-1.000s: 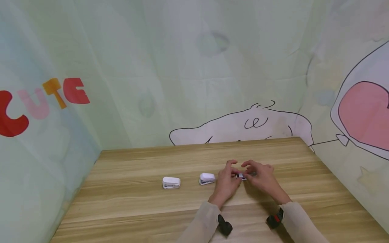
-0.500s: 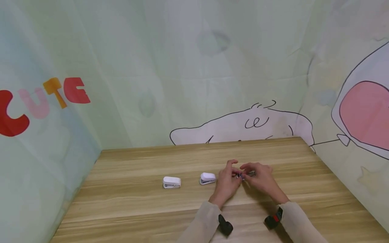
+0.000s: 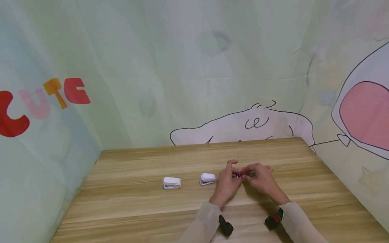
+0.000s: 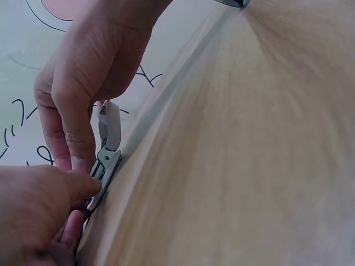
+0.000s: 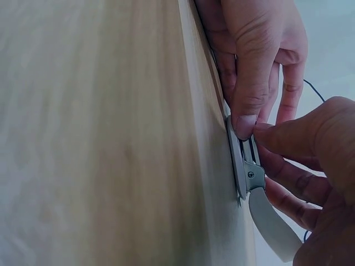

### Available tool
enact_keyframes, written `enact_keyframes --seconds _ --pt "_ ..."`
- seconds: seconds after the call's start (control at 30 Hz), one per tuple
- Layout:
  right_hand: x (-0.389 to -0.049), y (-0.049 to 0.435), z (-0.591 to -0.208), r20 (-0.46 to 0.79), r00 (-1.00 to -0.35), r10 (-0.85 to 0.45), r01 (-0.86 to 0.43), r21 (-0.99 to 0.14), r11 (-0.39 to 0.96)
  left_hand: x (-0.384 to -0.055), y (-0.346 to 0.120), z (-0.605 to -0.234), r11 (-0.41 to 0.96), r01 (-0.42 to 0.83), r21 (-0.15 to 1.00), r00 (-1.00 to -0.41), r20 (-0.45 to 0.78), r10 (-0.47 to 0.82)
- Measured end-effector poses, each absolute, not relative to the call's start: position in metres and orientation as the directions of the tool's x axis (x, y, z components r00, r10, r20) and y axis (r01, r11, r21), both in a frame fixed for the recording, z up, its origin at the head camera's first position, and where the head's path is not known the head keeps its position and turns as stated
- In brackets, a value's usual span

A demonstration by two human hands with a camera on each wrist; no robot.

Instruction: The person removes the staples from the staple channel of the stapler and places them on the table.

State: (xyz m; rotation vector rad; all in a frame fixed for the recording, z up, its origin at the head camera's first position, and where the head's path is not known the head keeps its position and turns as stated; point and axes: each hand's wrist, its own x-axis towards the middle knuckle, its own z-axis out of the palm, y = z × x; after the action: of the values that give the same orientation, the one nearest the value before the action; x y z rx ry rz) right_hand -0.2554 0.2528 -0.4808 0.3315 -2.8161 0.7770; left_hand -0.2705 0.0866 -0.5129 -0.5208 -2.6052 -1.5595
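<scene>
A small white stapler (image 5: pixel 238 160) lies on the table with its top cover (image 5: pixel 272 227) swung far back, so its metal staple channel shows. My left hand (image 3: pixel 226 184) holds the front end of its base, the thumb (image 5: pixel 246 123) pressing on the channel. From the other side my right hand (image 3: pixel 261 177) has its fingertips at the channel, touching or almost touching the left thumb, with more fingers beside the stapler. Whether staples sit between the fingertips is hidden. Two more white staplers stand closed to the left: one (image 3: pixel 208 179) beside the left hand, another (image 3: pixel 172 183) farther off.
The wood-grain table (image 3: pixel 130 202) runs back to a printed cloth wall (image 3: pixel 188 84). Black camera mounts (image 3: pixel 226 226) sit at both wrists, just above the tabletop.
The right fingertips have moved slightly left and in over the stapler's channel, covering more of it. The left hand and the two closed staplers stay put.
</scene>
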Motion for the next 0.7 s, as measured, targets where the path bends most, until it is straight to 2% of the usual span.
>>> enact_keyframes --seconds 0.3,0.57,0.7 --pt "-0.255 0.254 -0.485 0.297 -0.944 -0.142 -0.277 -0.486 0.829 -0.27 0.087 -0.513 0.41 0.321 0.854 -0.939 0.229 0.258" --pt "-0.251 0.27 -0.491 0.341 -0.937 -0.074 -0.275 -0.59 0.759 -0.27 0.088 -0.514 0.396 0.305 0.866 -0.942 0.215 0.257" --pt "-0.245 0.282 -0.492 0.319 -0.947 -0.047 -0.25 -0.634 0.732 -0.27 0.087 -0.514 0.399 0.304 0.865 -0.944 0.217 0.249"
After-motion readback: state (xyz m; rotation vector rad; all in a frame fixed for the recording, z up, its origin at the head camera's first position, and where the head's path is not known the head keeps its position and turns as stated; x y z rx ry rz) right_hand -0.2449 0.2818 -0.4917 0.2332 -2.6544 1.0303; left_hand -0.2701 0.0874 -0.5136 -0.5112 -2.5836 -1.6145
